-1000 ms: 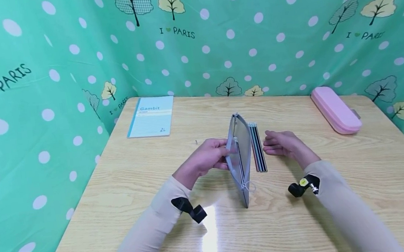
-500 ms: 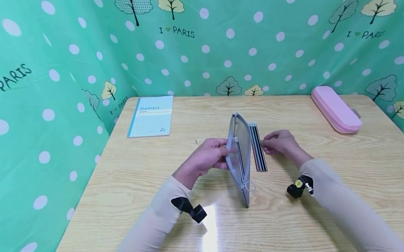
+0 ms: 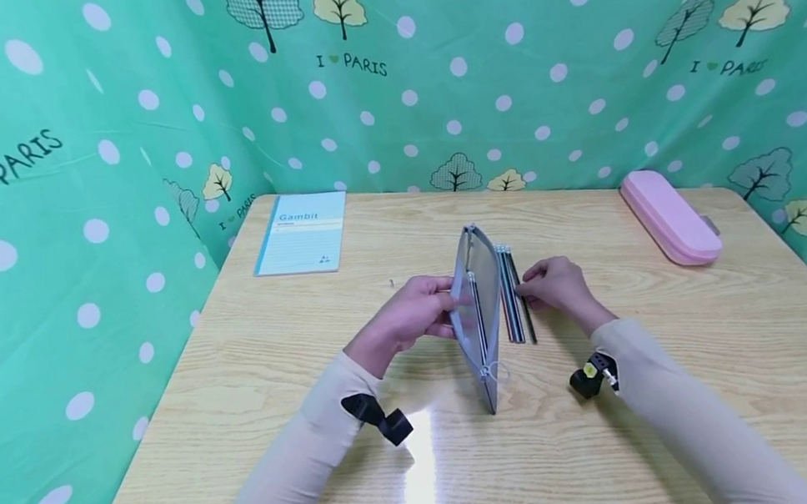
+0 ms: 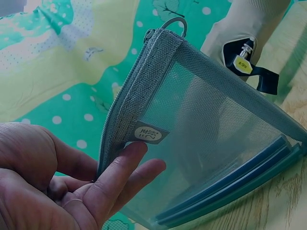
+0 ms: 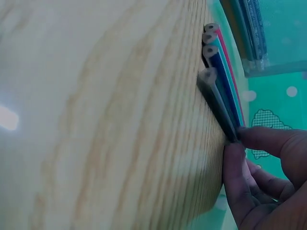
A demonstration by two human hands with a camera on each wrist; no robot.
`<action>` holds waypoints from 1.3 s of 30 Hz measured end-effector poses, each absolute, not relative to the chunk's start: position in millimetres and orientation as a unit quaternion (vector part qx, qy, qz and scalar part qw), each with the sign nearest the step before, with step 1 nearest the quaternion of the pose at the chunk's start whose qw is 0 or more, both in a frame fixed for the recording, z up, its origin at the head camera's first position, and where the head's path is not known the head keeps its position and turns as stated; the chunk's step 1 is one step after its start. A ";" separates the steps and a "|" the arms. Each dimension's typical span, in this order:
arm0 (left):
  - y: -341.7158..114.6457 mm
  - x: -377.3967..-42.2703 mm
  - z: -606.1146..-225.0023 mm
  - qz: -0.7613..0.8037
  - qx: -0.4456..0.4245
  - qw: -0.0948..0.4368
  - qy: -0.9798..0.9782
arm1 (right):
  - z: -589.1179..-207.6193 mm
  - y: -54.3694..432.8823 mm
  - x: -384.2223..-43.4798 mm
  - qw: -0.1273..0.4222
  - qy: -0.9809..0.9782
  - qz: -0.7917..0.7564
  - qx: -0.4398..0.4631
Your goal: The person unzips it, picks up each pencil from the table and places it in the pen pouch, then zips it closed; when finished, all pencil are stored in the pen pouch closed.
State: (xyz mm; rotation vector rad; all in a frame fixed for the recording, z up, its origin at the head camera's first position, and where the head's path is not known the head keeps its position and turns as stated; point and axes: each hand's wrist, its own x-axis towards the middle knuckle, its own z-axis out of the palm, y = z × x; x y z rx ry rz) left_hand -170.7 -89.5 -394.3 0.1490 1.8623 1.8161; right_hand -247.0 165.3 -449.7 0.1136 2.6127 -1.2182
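Observation:
My left hand [image 3: 418,311] holds a grey mesh zipper pouch [image 3: 486,275] on edge, its mouth open toward me. Dark pencils [image 3: 478,318] lie inside it, also visible through the mesh in the left wrist view as blue and green pencils [image 4: 230,177]. To the pouch's right, my right hand [image 3: 557,287] pinches a dark pencil [image 3: 530,325] between thumb and finger. In the right wrist view that pencil [image 5: 217,100] slants away from a row of several pencils [image 5: 216,55], blue, teal and red, lying side by side on the table. Its far end is hidden by the fingers.
At the back left of the wooden table [image 3: 252,371] lies a light blue notebook [image 3: 301,235]. A pink pencil case [image 3: 672,219] sits at the back right. A tiny dark speck [image 3: 391,284] is left of the pouch. A green patterned curtain [image 3: 372,121] borders the table.
My right hand has moved left to the pencils and taken hold of the rightmost one, which is now separated at its near end. The left hand and pouch have stayed put.

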 end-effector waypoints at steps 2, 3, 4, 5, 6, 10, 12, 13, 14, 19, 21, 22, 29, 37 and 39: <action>-89.5 -170.6 -393.9 0.673 0.054 0.266 0.688 | -450.2 164.6 -246.7 0.124 0.901 -0.414 0.034; -89.5 -170.4 -393.6 0.673 0.053 0.267 0.687 | -450.7 164.5 -246.7 0.121 0.904 -0.409 0.034; -89.7 -170.3 -393.2 0.673 0.053 0.268 0.687 | -450.8 164.3 -246.7 0.119 0.906 -0.405 0.032; -89.6 -170.1 -392.9 0.673 0.053 0.268 0.687 | -450.7 163.9 -246.5 0.116 0.908 -0.402 0.029; -89.6 -170.2 -393.2 0.673 0.052 0.268 0.687 | -450.7 163.8 -246.5 0.114 0.910 -0.397 0.025; -89.3 -170.7 -393.9 0.673 0.051 0.269 0.687 | -448.9 165.4 -245.0 0.114 0.913 -0.391 0.024; -89.0 -171.1 -394.6 0.673 0.051 0.271 0.686 | -447.7 167.7 -243.8 0.124 0.904 -0.407 0.031; -88.9 -171.3 -394.7 0.673 0.052 0.272 0.686 | -446.6 169.1 -243.3 0.132 0.896 -0.422 0.037; -88.9 -171.6 -394.7 0.674 0.052 0.273 0.685 | -445.0 170.7 -242.7 0.140 0.885 -0.441 0.041; -89.4 -173.0 -394.5 0.674 0.053 0.271 0.686 | -432.5 179.1 -241.2 0.199 0.791 -0.575 0.055; -89.7 -173.6 -394.8 0.673 0.052 0.271 0.686 | -427.5 182.2 -241.4 0.222 0.758 -0.610 0.061; -89.9 -173.7 -395.0 0.673 0.052 0.272 0.686 | -425.8 183.6 -241.7 0.232 0.744 -0.623 0.063; -89.7 -173.4 -395.1 0.673 0.048 0.271 0.687 | -415.1 186.5 -238.3 0.253 0.689 -0.677 0.051; -90.4 -173.4 -394.6 0.670 0.051 0.273 0.688 | -392.2 189.1 -232.1 0.233 0.650 -0.723 0.033; -90.5 -173.0 -394.0 0.669 0.053 0.271 0.690 | -387.5 188.9 -230.6 0.227 0.644 -0.730 0.031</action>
